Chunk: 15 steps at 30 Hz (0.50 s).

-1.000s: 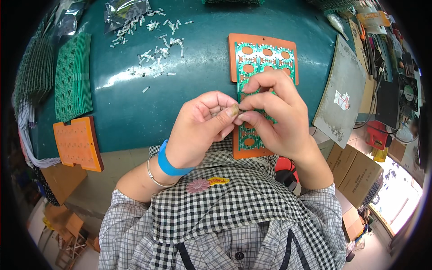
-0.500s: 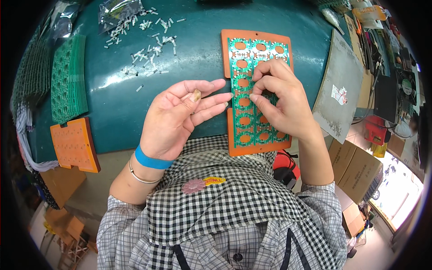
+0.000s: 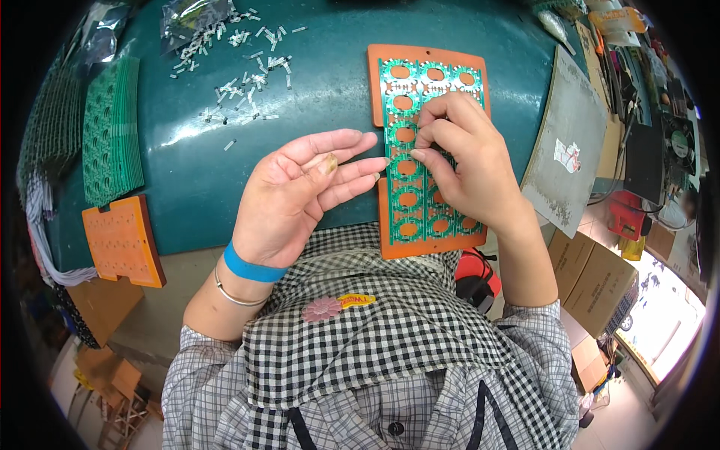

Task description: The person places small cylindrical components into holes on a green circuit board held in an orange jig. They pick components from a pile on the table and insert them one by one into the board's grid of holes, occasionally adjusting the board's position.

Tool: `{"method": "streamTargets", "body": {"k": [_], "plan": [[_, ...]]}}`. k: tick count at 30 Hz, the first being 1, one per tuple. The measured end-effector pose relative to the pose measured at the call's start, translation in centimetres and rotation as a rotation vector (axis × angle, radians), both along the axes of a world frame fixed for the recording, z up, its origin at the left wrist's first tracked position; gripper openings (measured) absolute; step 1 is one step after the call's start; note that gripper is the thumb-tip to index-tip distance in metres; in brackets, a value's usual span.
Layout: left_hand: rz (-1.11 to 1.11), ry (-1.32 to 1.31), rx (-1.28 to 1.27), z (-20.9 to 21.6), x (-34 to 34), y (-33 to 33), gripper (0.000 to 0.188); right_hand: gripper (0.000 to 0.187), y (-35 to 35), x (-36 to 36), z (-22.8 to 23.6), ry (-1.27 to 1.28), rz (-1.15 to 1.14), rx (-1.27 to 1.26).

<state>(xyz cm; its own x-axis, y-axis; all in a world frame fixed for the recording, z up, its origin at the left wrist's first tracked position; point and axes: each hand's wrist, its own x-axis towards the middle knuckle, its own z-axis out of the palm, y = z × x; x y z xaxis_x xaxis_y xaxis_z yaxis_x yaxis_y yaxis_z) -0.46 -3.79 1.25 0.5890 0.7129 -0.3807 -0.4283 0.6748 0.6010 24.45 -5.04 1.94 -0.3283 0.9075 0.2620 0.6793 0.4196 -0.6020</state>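
A green circuit board panel (image 3: 407, 167) with rows of oval holes lies on an orange fixture plate (image 3: 431, 247) in front of me. My right hand (image 3: 472, 154) is over the panel's middle, thumb and forefinger pinched together; whatever sits between them is too small to make out. Beside the panel's left edge, my left hand (image 3: 300, 180) is turned partly palm up with its fingers stretched out and the thumb laid across. Its longest fingertips reach the panel's edge. I see nothing held in it, though part of the palm is hidden.
Small pale strip-like parts (image 3: 255, 79) lie scattered at the back left, beside a clear plastic bag (image 3: 196, 22). Stacked green panels (image 3: 112, 131) and another orange plate (image 3: 122, 241) are at the left. A grey sheet (image 3: 562, 142) covers the table's right side, with cardboard boxes (image 3: 592, 281) below.
My right hand has shifted slightly left over the panel, still pinching. My left hand has hardly moved.
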Motion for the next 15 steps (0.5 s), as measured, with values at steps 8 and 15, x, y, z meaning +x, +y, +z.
{"method": "streamTargets", "body": {"k": [8,15], "plan": [[0.007,-0.052,-0.015,-0.23,0.27,-0.23,0.047,0.021,-0.30,-0.51,0.32,-0.108,0.005,0.056],[0.005,-0.079,-0.021,-0.14,0.48,-0.27,0.052,0.020,-0.39,-0.56,-0.02,-0.126,0.041,0.058]]}}
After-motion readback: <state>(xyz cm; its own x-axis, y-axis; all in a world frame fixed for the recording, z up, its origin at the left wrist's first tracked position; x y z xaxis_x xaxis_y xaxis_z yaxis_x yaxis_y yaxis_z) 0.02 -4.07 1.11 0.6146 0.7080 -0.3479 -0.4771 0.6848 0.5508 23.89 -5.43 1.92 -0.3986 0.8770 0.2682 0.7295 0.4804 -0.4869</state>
